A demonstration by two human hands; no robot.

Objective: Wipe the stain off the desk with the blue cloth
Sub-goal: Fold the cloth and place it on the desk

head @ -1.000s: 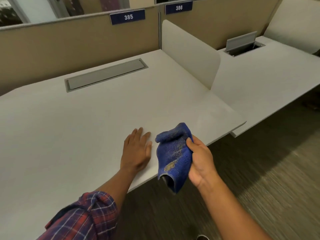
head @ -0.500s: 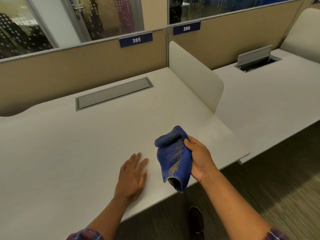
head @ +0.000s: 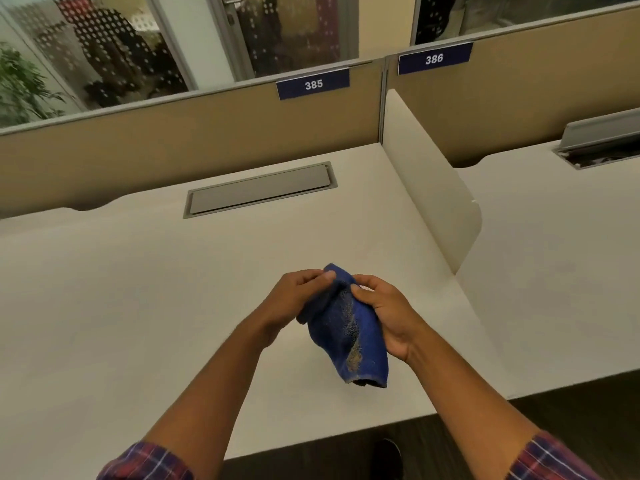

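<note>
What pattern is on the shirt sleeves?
Red and blue plaid, seen on both sleeves in the head view.

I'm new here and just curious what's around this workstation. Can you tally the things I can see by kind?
Hands: 2, left hand and right hand, both gripping the cloth
Blue cloth: 1
Desks: 2
Number signs: 2, 385 and 386
Cable hatches: 2, one shut, one open
Desk divider: 1
Total: 10

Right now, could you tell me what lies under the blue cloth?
The blue cloth hangs between the left hand and right hand above bare white desk. No stain shows around it; the patch directly beneath is covered.
</note>
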